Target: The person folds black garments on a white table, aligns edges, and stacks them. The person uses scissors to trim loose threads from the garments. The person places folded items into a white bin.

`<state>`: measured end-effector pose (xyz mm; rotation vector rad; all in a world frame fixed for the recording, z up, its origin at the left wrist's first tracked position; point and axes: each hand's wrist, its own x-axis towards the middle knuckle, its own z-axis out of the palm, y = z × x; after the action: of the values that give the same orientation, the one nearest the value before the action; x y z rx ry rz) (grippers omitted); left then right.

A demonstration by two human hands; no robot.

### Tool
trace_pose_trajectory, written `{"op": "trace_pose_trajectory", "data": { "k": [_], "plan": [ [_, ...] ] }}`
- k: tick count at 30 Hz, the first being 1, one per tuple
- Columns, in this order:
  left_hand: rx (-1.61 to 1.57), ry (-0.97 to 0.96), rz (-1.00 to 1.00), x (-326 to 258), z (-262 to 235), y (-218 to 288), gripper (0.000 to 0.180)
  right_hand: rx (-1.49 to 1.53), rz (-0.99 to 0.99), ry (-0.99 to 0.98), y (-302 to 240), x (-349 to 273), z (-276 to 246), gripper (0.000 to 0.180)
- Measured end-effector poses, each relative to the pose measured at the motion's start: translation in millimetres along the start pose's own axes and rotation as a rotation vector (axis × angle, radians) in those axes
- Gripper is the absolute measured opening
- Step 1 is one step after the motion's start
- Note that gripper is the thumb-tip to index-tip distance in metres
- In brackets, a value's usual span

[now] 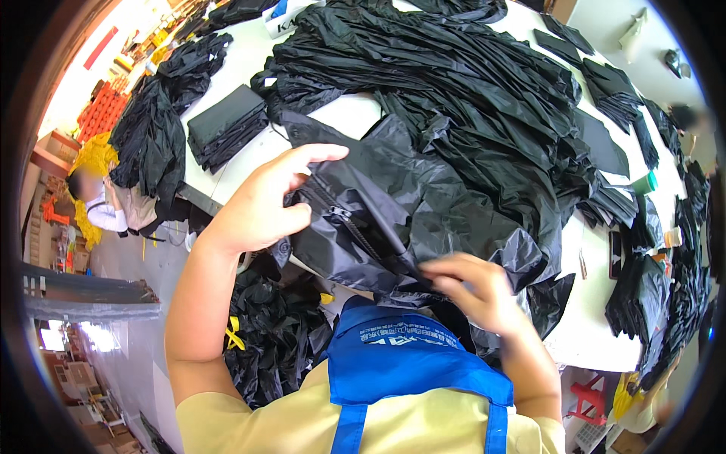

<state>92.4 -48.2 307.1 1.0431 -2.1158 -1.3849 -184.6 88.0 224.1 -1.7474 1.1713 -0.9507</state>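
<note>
As crumpled black sheeting (454,91) crowds a white worktable (352,115) at 1 o'clock, a zippered black fabric piece (321,244) lies at ctr., just above a wearer's blue apron (408,354) btwn. 5 & 6 o'clock. L hand (276,198), 10 o'clock, is at the piece's edge, thumb & forefinger spread wide, other fingers mostly hidden. R hand (476,293), 4 o'clock, is blurred, fingertips at the zipper's (365,246) lower end; can't tell if they pinch the cloth. A silver zipper pull (342,214) sits btwn. the 2, nearer L. Also seen: a folded black stack (227,125) at 10 o'clock; a co-worker (110,212) in the bkgd. at 9 o'clock.
</note>
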Motion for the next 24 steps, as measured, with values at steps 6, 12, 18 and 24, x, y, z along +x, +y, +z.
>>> {"op": "trace_pose_trajectory", "data": {
  "k": [6, 12, 18, 24],
  "plan": [
    [0.386, -0.093, 0.126, 8, 15, 33, 0.074, 0.214, 0.088, 0.292, -38, 68, 49, 0.030],
    [0.316, -0.128, 0.292, 14, 23, 34, 0.075, 0.153, 0.255, 0.481, -41, 65, 53, 0.027],
    [0.322, -0.211, 0.372, 22, 29, 46, 0.077, -0.104, 0.110, 0.576, -45, 45, 47, 0.017],
    [-0.054, -0.204, 0.354, 37, 39, 67, 0.078, -0.560, 0.023, 0.705, -52, 8, 44, 0.012]
  ]
}}
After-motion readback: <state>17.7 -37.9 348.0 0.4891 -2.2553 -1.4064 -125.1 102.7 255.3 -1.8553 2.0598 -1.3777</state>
